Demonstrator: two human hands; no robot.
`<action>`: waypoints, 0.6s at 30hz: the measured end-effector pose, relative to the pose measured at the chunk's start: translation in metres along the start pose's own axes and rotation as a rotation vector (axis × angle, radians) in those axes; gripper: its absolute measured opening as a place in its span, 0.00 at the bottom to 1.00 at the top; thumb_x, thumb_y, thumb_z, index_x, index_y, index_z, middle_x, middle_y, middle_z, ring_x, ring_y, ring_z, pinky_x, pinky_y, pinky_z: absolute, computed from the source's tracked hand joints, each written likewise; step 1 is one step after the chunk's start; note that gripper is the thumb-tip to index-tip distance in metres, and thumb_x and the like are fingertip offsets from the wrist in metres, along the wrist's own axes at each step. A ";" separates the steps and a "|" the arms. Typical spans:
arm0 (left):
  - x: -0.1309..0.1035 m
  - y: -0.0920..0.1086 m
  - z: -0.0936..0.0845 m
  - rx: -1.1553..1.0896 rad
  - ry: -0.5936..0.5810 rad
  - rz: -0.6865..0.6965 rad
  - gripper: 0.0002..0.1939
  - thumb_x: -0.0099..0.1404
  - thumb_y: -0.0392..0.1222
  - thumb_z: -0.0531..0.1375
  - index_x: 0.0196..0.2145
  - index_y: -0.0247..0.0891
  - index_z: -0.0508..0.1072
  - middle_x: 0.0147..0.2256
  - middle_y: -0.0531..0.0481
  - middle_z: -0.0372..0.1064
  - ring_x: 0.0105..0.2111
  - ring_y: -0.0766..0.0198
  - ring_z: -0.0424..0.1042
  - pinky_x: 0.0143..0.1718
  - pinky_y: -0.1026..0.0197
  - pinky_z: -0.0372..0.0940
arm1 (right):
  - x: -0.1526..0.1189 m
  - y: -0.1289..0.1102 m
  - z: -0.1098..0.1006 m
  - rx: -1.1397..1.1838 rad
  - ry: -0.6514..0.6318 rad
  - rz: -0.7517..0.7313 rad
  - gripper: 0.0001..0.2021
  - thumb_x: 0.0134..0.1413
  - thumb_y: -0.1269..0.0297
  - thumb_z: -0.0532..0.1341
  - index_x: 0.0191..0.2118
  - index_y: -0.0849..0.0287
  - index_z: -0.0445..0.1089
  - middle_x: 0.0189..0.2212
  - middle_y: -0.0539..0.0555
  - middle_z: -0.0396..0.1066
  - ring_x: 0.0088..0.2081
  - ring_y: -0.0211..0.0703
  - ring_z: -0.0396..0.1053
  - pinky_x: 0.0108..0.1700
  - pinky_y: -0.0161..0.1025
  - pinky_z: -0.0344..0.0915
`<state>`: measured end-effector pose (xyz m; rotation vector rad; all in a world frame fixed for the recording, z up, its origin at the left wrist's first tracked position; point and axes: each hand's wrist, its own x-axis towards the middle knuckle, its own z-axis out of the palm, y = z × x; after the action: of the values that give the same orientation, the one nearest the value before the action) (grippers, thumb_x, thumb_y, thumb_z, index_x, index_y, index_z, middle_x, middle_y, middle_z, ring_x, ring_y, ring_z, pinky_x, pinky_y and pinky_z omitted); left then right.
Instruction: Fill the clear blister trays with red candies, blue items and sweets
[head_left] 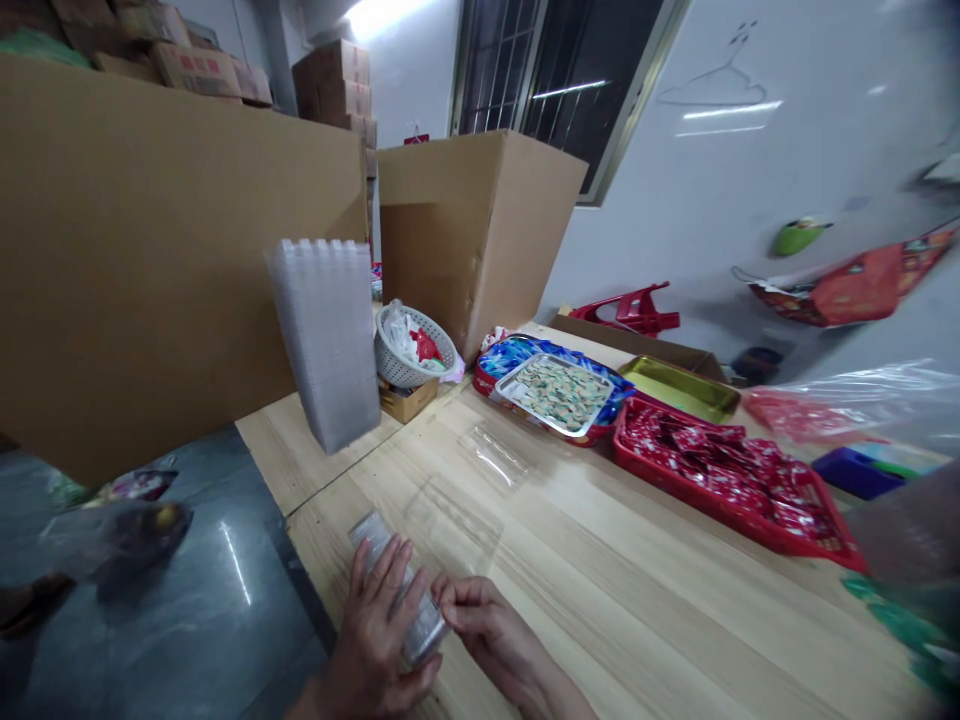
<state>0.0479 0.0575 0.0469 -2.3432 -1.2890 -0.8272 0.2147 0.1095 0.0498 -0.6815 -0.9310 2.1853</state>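
Observation:
My left hand [375, 630] is wrapped over a narrow, shiny bundle of clear plastic [427, 625], which looks like nested thin trays or covers. It rests near the table's left edge, tilted away from me. At the bundle's near right edge my right hand [487, 625] is closed in a pinch, fingertips against the plastic; what exactly they grip is too small to tell. Just beyond the hands, a flat clear plastic piece [461, 525] lies on the wood, and farther back is a clear plastic tray [495, 455].
A tall stack of clear trays [326, 350] stands at the back left. Beside it is a white basket [401, 368]. Along the back right sit a metal tray [585, 430] of small packets, a red basket [697, 495] of red packets, and a gold tray [682, 390]. Large cardboard [165, 240] rises left.

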 end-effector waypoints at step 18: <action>-0.052 -0.021 0.004 -0.014 0.164 0.028 0.22 0.62 0.48 0.52 0.48 0.29 0.69 0.46 0.34 0.70 0.56 0.43 0.60 0.59 0.32 0.43 | 0.004 0.006 -0.049 -0.766 0.475 -0.237 0.11 0.47 0.58 0.59 0.21 0.58 0.62 0.22 0.51 0.63 0.25 0.41 0.62 0.30 0.38 0.60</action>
<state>0.0094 0.0375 0.0115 -2.2459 -1.1833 -0.9995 0.2429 0.1308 0.0144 -1.2919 -1.4873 1.3246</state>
